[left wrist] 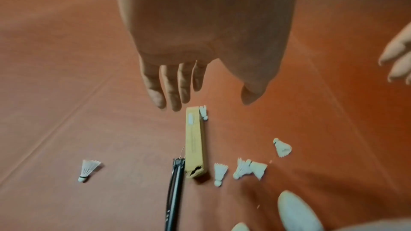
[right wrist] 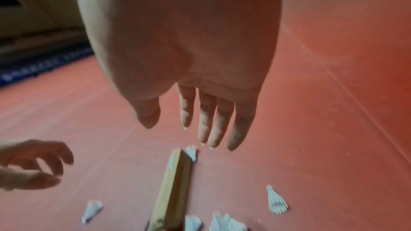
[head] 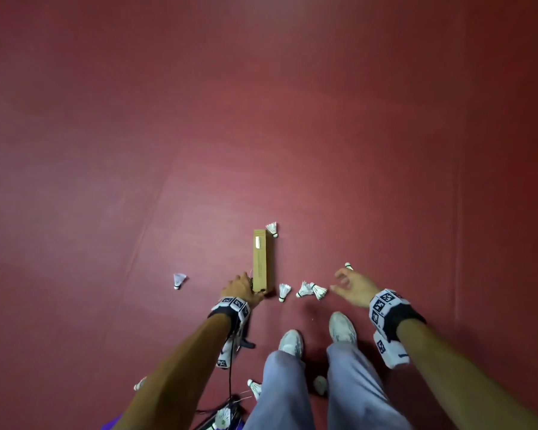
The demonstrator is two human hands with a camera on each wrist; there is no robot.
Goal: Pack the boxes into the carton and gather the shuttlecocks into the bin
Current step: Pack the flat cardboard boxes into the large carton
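A long brown cardboard box [head: 263, 260] lies flat on the red floor, its torn near end towards me. My left hand [head: 244, 282] hovers by that near end with straight fingers, holding nothing; in the left wrist view the left hand [left wrist: 209, 101] hangs above the box [left wrist: 195, 143]. My right hand [head: 339, 282] is spread and empty above a cluster of white shuttlecocks [head: 311, 290]. One shuttlecock [head: 271, 228] lies at the box's far end, another [head: 179, 280] off to the left, another [head: 349, 266] beyond the right hand. The right wrist view shows the right hand [right wrist: 180, 129] over the box [right wrist: 175, 187].
My two white shoes [head: 291, 341] stand just behind the cluster. More shuttlecocks [head: 254, 387] lie by my feet. Black cables and a purple object [head: 112, 425] sit at the bottom edge. A black rod [left wrist: 175, 191] lies left of the box. No carton or bin is in view.
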